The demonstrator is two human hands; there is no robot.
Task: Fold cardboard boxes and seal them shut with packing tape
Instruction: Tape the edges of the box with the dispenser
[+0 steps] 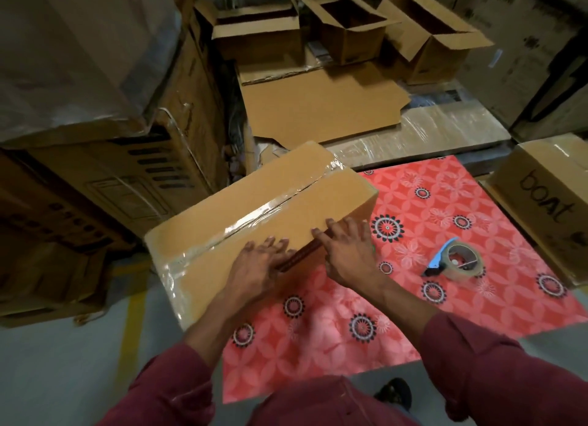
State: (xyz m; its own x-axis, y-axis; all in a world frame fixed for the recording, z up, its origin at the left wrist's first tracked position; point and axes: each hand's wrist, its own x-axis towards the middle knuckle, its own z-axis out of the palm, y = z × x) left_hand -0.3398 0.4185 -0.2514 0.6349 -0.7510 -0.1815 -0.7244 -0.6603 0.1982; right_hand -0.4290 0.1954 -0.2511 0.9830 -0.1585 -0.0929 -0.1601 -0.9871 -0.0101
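Cardboard box (pixel 254 215), taped along its seam, lies on the red mat (pixel 445 209) with its long axis running away leftward-to-right, both flat-fingered hands, left hand (pixel 259 263) and right hand (pixel 345 250), pressing its near edge, tape dispenser (pixel 455 260) nearest the right.

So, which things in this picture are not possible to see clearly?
- Head view: the near side of the taped box is hidden behind the left hand and right hand.
- Head view: a dark thin object between the hands is mostly covered; what it is cannot be told.
- Head view: the printed carton is cut off by the right edge.
- Head view: the tape dispenser blade is too small to see.
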